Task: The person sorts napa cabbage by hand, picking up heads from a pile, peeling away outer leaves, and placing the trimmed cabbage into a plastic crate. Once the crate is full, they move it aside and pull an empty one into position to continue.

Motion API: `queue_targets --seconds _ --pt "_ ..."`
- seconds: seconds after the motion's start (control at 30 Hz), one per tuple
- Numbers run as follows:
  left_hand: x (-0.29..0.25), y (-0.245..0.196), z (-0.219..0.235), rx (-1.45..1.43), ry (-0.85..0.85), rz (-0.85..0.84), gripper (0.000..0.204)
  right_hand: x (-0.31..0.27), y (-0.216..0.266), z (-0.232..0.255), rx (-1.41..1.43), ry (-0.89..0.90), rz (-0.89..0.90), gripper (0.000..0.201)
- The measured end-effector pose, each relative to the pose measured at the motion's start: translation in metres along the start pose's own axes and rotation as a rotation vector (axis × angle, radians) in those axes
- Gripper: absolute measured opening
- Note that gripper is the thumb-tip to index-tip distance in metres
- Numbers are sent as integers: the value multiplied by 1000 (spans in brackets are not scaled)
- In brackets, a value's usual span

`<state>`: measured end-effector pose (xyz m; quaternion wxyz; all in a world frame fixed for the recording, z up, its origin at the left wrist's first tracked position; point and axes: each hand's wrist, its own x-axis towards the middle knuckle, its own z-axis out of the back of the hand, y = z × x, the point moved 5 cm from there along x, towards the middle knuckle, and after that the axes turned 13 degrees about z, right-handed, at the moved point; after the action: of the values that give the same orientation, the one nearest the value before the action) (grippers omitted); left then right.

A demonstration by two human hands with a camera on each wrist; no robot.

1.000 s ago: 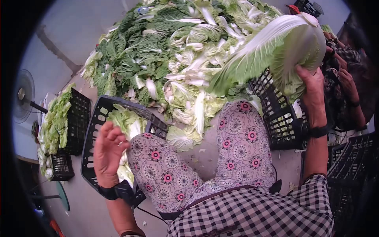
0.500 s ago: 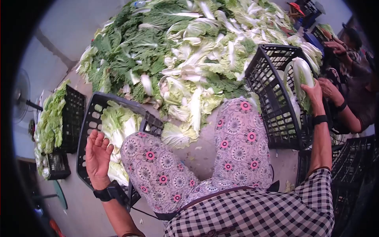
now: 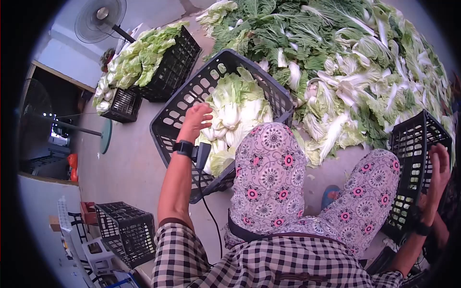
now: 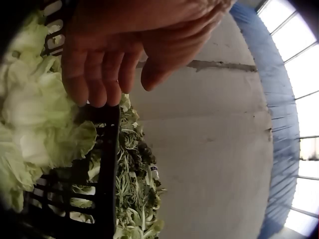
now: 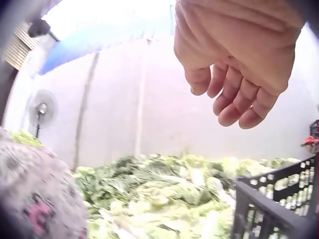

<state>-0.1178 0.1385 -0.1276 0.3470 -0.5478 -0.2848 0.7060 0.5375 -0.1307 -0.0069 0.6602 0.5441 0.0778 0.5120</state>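
Observation:
My left hand (image 3: 196, 120) hovers at the near-left side of a black plastic crate (image 3: 185, 103), its fingers loosely bent with nothing in them. Inside that crate lie trimmed napa cabbages (image 3: 242, 108), pale green and white. The left wrist view has the same hand (image 4: 134, 45) over the crate's rim and leaves. On the far right, my right hand (image 3: 438, 168) is raised beside a second black crate (image 3: 408, 168). In the right wrist view its fingers (image 5: 234, 109) hang relaxed above that crate's rim (image 5: 269, 201), holding nothing.
A large heap of loose cabbage leaves (image 3: 336, 91) covers the floor ahead. Beyond the left crate stand a stacked crate of cabbages (image 3: 170, 62) and a fan (image 3: 101, 21). Empty-looking crates (image 3: 127, 233) stand behind left. A cable (image 3: 211, 216) runs from my left wrist.
My right hand lowered a napa cabbage into the right crate and let go of it. The head view has swung left, toward the left crate. My left hand stays empty near that crate.

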Motion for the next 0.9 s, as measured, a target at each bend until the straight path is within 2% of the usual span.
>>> queue_targets --seconds 0.1,0.17,0.2,0.3,0.33,0.47,0.6,0.7,0.77,0.83,0.87,0.9 --pt "32 32 -9 276 -24 111 55 -13 6 -41 -5 247 61 29" --pt "68 51 -10 716 -179 -117 64 -18 18 -63 -32 352 46 28" --pt "66 45 -21 932 -228 -266 69 -20 21 -71 -18 369 8 28" --pt "68 45 -50 1062 -207 -383 75 -23 21 -80 -8 436 -48 30" --pt "73 47 -57 1076 -154 -313 82 -24 21 -81 -13 446 -65 31" --pt "71 50 -79 1142 -234 -161 86 -25 21 -88 -48 482 -90 31" --pt "77 52 -73 1177 -336 -171 80 -24 23 -97 -24 497 -140 33" --pt "77 41 -48 984 -266 -217 76 -24 25 -103 2 505 -151 34" --pt "73 33 -23 746 -275 -343 74 -25 29 -108 10 513 -142 34" --pt "87 36 2 352 -129 -453 74 -25 33 -112 16 507 -127 34" --pt "28 -2 -8 300 -81 -129 72 -25 34 -113 13 509 -116 34" --pt "28 -5 4 192 -102 -101 70 -25 35 -113 9 510 -105 35"
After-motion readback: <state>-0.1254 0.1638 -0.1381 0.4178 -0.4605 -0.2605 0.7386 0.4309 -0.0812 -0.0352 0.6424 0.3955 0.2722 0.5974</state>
